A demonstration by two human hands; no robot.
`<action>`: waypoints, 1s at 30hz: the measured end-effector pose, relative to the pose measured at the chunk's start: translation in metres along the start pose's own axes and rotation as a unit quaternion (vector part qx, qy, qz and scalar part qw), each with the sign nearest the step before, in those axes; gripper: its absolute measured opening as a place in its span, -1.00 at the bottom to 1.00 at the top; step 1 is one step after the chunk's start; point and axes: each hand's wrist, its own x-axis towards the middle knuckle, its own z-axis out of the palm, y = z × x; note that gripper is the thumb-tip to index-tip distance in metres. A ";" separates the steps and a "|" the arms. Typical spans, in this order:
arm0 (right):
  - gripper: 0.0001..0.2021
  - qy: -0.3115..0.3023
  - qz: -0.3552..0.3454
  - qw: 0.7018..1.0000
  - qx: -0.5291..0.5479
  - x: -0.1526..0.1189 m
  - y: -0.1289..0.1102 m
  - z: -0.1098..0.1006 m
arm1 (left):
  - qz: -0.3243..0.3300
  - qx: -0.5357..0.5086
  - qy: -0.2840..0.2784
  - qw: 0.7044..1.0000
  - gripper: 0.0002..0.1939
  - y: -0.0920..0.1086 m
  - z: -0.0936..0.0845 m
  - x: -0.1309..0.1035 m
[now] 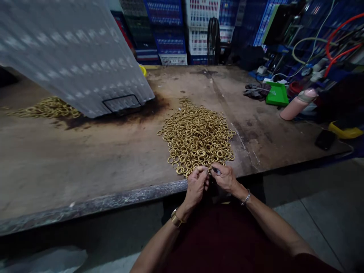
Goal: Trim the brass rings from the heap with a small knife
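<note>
A heap of brass-coloured rings (199,132) lies near the front edge of the table. My left hand (196,184) is closed in a pinch at the heap's near side, with what looks like one of the rings at its fingertips, mostly hidden. Close beside it, my right hand (226,179) is wrapped round a small dark tool (216,171); its exact kind does not show. The two hands almost meet, just above the table edge.
A large ribbed grey panel (85,57) stands tilted on the wooden table (85,159), with more rings (48,107) beside it. To the right are a green tray (277,94), a pink bottle (298,104) and a dark phone-like object (325,139). Stacked crates (169,40) stand behind.
</note>
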 end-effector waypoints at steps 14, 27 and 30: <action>-0.80 -0.031 0.132 0.976 0.168 0.001 -0.007 0.002 | -0.018 0.045 -0.053 0.997 -0.63 -0.003 -0.003 -0.013; -0.81 -0.010 0.131 0.979 0.153 -0.005 -0.009 0.001 | -0.075 -0.134 -0.086 0.984 -0.65 -0.003 -0.003 -0.017; -0.83 -0.009 0.095 0.993 0.070 -0.011 -0.004 0.003 | -0.065 -0.138 -0.076 0.985 -0.64 -0.004 -0.003 -0.016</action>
